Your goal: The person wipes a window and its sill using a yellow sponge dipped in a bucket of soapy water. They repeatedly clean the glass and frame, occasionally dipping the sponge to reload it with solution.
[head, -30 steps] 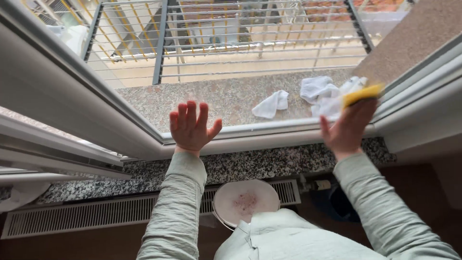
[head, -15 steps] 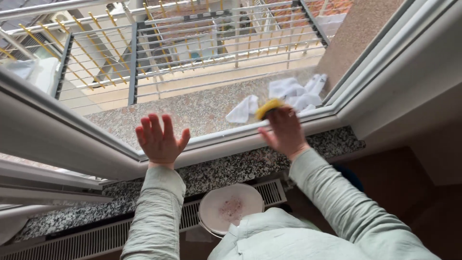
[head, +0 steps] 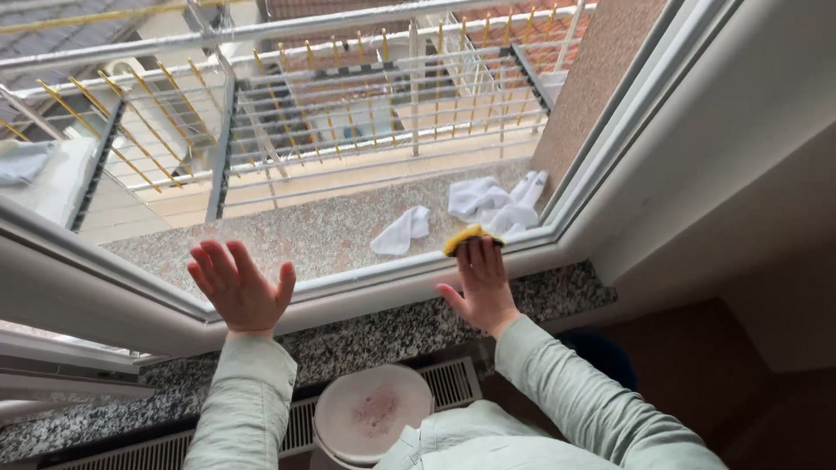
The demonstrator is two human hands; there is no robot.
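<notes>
1. Right hand (head: 482, 292) raised flat to the window pane (head: 366, 130), fingers up, pressing a yellow sponge (head: 470, 237) under the fingertips; only the sponge's top edge peeks out above them.
2. Left hand (head: 239, 287) spread open and empty, palm on the same pane, fingers fanned upward, thumb out to the right; well apart from the sponge.
3. Sponge low on the glass, just above the white lower frame (head: 383, 283), near the pane's right corner. Long axis roughly level, along the frame, tilted slightly up to the left. Right hand on it; left hand far off to the left, at about the same height.
4. Below both hands, speckled granite sill (head: 366, 344); under that, a radiator grille (head: 448, 383) and a round white stool top (head: 374, 413).
5. Beyond the glass, outer granite ledge (head: 287, 239) with white cloths (head: 492, 204) lying crumpled, just behind the sponge in the view but outside the pane; white railing (head: 348, 104) farther out.
</notes>
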